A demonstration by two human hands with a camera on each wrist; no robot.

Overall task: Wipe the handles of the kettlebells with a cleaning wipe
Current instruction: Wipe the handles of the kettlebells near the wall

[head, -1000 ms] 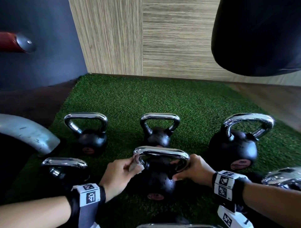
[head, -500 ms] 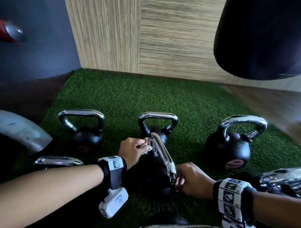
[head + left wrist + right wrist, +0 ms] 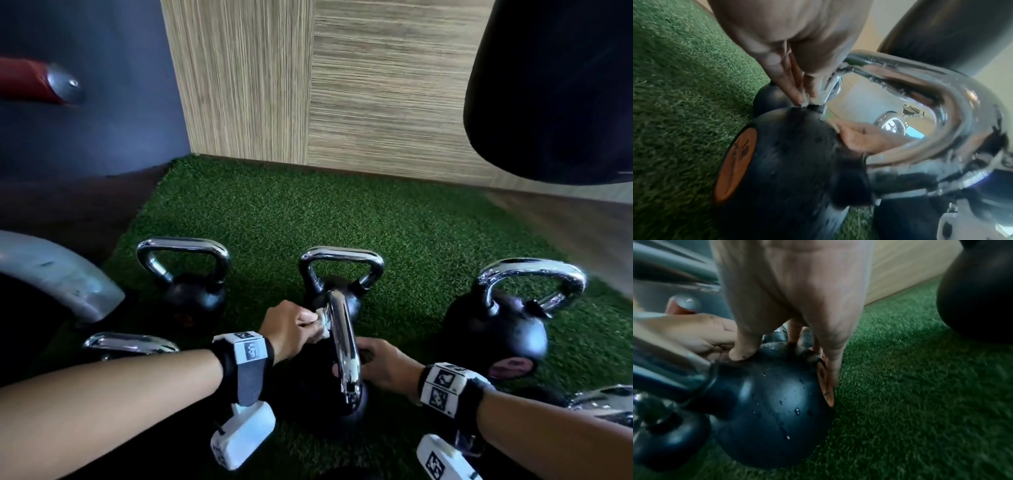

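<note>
Black kettlebells (image 3: 496,329) with chrome handles (image 3: 344,346) on green turf (image 3: 342,212).

Head view: moderately lit and sharp at centre. The wood-panel wall (image 3: 376,96) is brightest; the lower left corner falls into deep shadow. Chrome handle (image 3: 343,346) carries strong specular glare. Wide-angle distortion bends the frame edges.

Left wrist view: motion blur throughout. The black kettlebell body (image 3: 789,170) is soft, and the handle shows smeared reflections. The background is pale and overexposed.

Right wrist view: dim, with blurred artificial turf (image 3: 920,402) at right. Water droplets on the kettlebell remain distinguishable. The left edge is streaked.
</note>
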